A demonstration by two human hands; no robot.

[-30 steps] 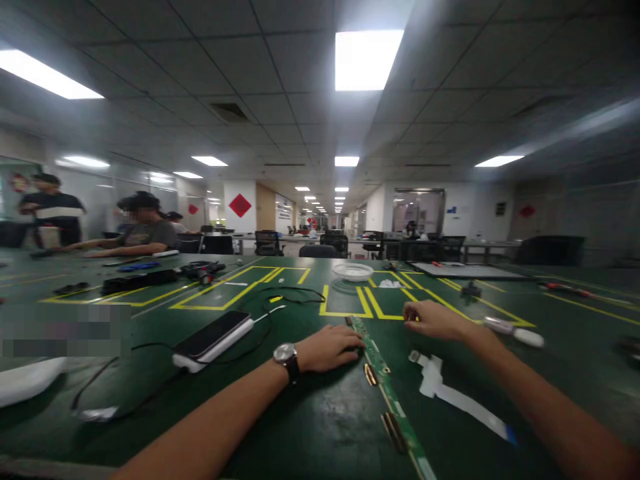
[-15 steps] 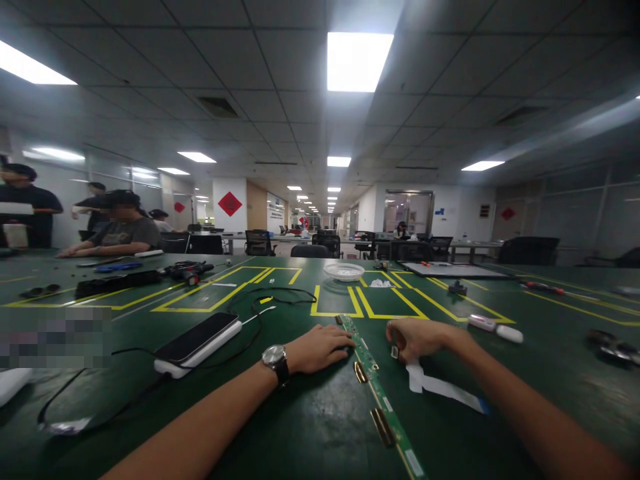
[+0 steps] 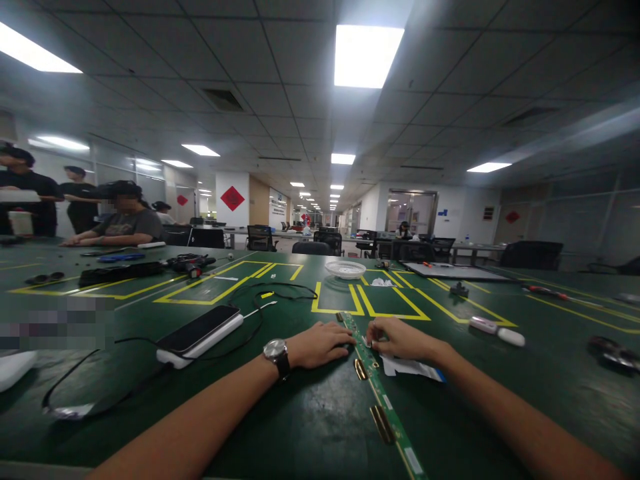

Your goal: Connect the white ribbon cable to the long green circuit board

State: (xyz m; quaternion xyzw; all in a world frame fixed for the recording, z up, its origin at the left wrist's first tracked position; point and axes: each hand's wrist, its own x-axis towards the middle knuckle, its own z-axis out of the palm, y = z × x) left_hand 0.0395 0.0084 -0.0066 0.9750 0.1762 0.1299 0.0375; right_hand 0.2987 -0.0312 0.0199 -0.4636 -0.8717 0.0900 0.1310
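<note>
A long, narrow green circuit board (image 3: 383, 393) with gold-coloured tabs along its left edge lies on the green table, running away from me. My left hand (image 3: 323, 343), with a watch on its wrist, rests palm down with its fingers stretched against the board's left edge near the far end. On the other side, my right hand (image 3: 393, 337) is closed in a pinch on the end of a white flat ribbon cable (image 3: 413, 368), right at the board. The cable's blue-tipped end trails out to the right under the hand. My fingertips partly hide the pinched end.
To the left lie a phone on a white block (image 3: 200, 337) and a black cable (image 3: 287, 290). A white basket (image 3: 345, 269) stands beyond the yellow-taped outlines. A pink-and-white object (image 3: 496, 330) and a screwdriver (image 3: 545, 292) are on the right. A person (image 3: 127, 217) sits across the table.
My right hand has moved left to the board's edge, dragging the ribbon cable along with it. My left hand has kept its place on the board. The view has shifted slightly.
</note>
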